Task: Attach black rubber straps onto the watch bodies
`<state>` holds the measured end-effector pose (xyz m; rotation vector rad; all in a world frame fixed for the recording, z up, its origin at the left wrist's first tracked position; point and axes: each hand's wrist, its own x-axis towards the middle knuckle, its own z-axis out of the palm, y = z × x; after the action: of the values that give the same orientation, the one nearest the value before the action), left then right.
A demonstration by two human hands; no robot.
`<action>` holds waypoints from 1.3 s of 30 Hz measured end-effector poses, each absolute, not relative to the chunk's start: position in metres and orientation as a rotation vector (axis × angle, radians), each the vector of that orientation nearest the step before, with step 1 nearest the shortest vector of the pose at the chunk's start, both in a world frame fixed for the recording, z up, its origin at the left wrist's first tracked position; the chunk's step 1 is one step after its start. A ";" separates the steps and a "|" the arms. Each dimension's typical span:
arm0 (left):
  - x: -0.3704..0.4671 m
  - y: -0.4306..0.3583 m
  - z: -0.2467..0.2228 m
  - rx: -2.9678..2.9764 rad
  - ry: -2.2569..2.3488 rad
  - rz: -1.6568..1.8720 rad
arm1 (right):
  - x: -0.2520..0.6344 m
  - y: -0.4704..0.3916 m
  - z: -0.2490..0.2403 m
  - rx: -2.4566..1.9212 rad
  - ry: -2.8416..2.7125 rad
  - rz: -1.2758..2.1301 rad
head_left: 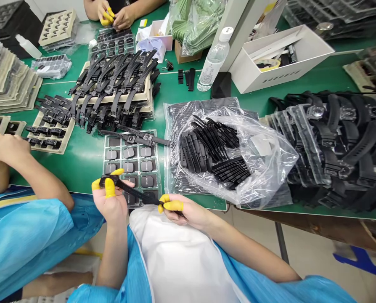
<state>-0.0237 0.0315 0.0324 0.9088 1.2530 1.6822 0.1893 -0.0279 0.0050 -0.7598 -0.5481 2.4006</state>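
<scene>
Over the near end of a clear blister tray (pixel 104 162), a black watch strap (pixel 137 194) spans both hands: left hand (pixel 111 201) closed on one end, right hand (pixel 182 210) pinching the other.

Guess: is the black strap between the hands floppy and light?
The black strap probably bends, since similar straps curve over the stacked trays. It's likely light, as the left hand and right hand hold it with fingertips.
</scene>
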 end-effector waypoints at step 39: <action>-0.007 -0.012 0.000 2.170 0.953 0.747 | 0.180 -0.038 0.006 -0.730 -0.435 2.164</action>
<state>-0.0070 -0.0124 0.0002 2.1700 0.9533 0.7467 0.1804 -0.0376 0.0059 -0.7303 -0.4355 2.1639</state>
